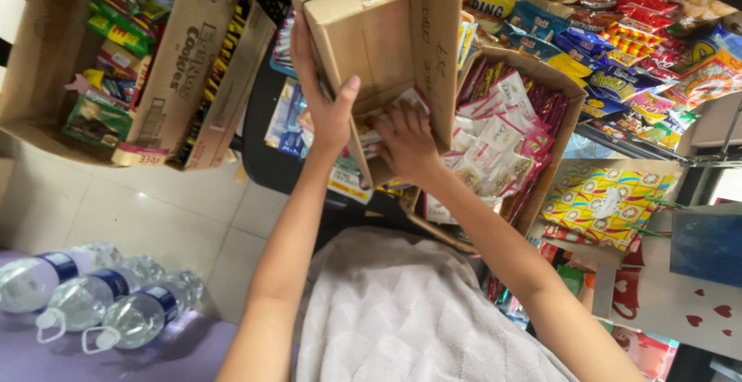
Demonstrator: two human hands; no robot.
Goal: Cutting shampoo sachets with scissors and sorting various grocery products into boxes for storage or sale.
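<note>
Shelves of bright snack packets surround a tilted, almost emptied cardboard box. Left hand grips its side wall; right hand curls inside around the last white sachets, beside a fuller sachet box.

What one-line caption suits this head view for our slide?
Left hand grips a tilted cardboard box while the right hand reaches inside, above cartons of snack packets.

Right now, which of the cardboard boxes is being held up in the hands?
The plain brown box at top centre, tilted with its open side facing the camera. The left hand grips its side wall and the right hand reaches inside. The other boxes rest among the snacks.
</note>
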